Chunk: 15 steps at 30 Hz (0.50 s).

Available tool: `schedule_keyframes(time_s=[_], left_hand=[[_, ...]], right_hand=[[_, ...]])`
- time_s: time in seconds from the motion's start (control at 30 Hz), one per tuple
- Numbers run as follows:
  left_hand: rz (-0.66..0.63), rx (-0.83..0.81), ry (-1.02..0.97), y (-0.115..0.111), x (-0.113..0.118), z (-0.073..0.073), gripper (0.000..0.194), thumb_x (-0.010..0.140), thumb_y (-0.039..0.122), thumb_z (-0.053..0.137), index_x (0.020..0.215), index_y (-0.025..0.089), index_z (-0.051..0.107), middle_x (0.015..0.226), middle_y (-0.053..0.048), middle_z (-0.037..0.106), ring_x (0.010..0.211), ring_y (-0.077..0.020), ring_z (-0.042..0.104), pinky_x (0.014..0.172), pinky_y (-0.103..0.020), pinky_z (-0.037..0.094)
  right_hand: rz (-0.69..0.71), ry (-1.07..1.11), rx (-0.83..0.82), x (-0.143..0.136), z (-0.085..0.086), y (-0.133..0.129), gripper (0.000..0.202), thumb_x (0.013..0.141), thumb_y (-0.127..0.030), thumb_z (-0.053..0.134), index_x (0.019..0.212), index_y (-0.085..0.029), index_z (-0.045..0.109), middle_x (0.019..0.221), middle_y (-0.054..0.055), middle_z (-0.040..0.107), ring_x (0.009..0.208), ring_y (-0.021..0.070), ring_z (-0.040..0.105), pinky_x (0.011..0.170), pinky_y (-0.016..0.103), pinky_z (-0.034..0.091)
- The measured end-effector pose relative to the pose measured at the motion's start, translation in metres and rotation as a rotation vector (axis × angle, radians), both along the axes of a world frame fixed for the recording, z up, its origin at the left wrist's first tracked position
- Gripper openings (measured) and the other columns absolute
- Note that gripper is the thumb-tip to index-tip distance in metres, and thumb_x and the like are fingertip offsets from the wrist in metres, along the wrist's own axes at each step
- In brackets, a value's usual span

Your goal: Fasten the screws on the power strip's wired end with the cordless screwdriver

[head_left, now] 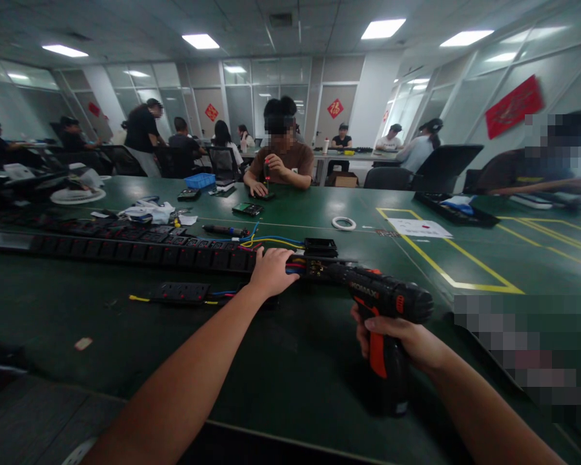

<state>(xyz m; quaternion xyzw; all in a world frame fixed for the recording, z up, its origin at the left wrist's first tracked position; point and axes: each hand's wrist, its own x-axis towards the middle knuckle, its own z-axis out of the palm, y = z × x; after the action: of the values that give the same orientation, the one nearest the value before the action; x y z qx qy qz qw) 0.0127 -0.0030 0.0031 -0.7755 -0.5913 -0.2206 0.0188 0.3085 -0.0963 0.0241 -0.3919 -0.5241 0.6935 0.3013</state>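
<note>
Head view: strip (140, 254) on counter (290, 361), sockets (217, 259) seated along most of it, wires (295, 265) exposed at one end; your left grip (271, 272) clasps it, right grip (407, 336) wraps drill (376, 286).

Both forearms bare; left arm (188, 368) stretched long, forward and inward; left hand (271, 271) palm down, thumb (289, 279) spread from the fingers (279, 254). Right arm (484, 394) angled in from lower right; right hand (401, 332) curled in a grip, farther back than the left
</note>
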Motion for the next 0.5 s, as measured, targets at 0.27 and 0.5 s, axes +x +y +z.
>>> schedule_keyframes(time_s=[0.27,0.5], left_hand=[[-0.011,-0.002,-0.021,-0.0007,-0.0011,0.0006,0.057,0.088,0.05,0.071,0.139,0.027,0.06,0.146,-0.007,0.062,0.137,-0.0327,0.051,0.125,-0.062,0.017],[-0.002,-0.004,-0.015,-0.0002,-0.0008,0.0001,0.058,0.087,0.049,0.072,0.139,0.027,0.06,0.146,-0.007,0.061,0.138,-0.0322,0.051,0.125,-0.061,0.017]], right_hand=[[0.02,-0.011,0.023,-0.0003,0.0037,-0.0017,0.039,0.073,-0.043,0.081,0.097,-0.018,0.064,0.069,0.004,0.072,0.061,0.0215,0.07,0.06,0.033,0.055],[0.013,-0.015,0.019,-0.0008,0.0027,-0.0013,0.04,0.072,-0.043,0.082,0.096,-0.018,0.064,0.068,0.003,0.072,0.061,0.0216,0.069,0.06,0.033,0.054]])
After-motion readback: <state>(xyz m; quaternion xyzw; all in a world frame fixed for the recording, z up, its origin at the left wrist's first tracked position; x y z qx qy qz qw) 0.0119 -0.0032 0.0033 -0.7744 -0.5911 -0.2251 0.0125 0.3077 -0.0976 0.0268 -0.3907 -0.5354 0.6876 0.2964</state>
